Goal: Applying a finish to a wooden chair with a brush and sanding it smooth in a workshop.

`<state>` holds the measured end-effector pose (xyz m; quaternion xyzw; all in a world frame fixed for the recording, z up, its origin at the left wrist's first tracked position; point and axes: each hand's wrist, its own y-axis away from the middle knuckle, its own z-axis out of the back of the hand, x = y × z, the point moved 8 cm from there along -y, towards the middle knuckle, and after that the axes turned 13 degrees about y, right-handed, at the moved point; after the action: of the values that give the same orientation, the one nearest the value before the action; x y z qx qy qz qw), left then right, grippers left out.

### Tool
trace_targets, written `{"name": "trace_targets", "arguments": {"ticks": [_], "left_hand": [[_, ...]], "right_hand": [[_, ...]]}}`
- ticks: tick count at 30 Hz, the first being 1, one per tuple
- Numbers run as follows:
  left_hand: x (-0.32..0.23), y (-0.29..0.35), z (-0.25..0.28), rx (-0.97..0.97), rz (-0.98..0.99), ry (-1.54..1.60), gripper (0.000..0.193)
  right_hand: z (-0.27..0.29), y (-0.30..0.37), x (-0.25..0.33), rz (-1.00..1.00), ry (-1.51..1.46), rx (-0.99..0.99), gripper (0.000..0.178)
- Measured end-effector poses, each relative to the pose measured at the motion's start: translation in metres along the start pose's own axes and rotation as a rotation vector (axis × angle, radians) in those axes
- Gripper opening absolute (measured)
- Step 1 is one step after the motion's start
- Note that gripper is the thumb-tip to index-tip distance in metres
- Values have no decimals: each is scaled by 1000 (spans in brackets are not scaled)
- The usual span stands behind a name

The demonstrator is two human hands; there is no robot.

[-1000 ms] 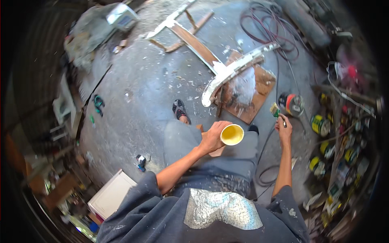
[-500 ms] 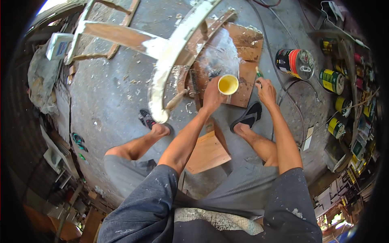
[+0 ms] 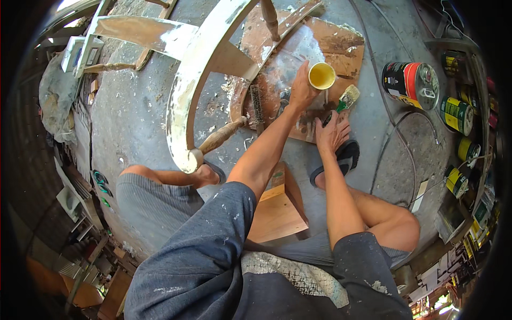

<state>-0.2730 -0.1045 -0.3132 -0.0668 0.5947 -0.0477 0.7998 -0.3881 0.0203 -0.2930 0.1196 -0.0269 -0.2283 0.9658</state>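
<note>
My left hand is closed around a small cup whose inside shows yellow. The cup sits above the stained wooden board. To its right and a little nearer, my right hand grips the handle of a paintbrush. The brush has pale bristles and a green part near them, and points away and to the right. Left of both hands stands a wooden chair frame, partly coated white with bare wood showing. A wire brush lies beside the frame, on the board's left side.
Between my legs is a wooden box-like stool. A large black and red can lies on its side at the right, near hoses on the floor. Several smaller cans line the right edge. A white box stands at far left.
The cup has moved up and right with my left hand. My right hand has come left and nearer, and its brush's bristles now show. The whole view has shifted, and my knees have spread.
</note>
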Motion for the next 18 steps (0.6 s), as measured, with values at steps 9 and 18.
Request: {"name": "trace_targets", "arguments": {"ticks": [9,18], "left_hand": [[-45,95,70,154,260,12,39],[-69,149,103,43,302,-62,29]], "right_hand": [[-97,18,60,130,-279,375,31],[-73,20,88,85,-154,425,45]]}}
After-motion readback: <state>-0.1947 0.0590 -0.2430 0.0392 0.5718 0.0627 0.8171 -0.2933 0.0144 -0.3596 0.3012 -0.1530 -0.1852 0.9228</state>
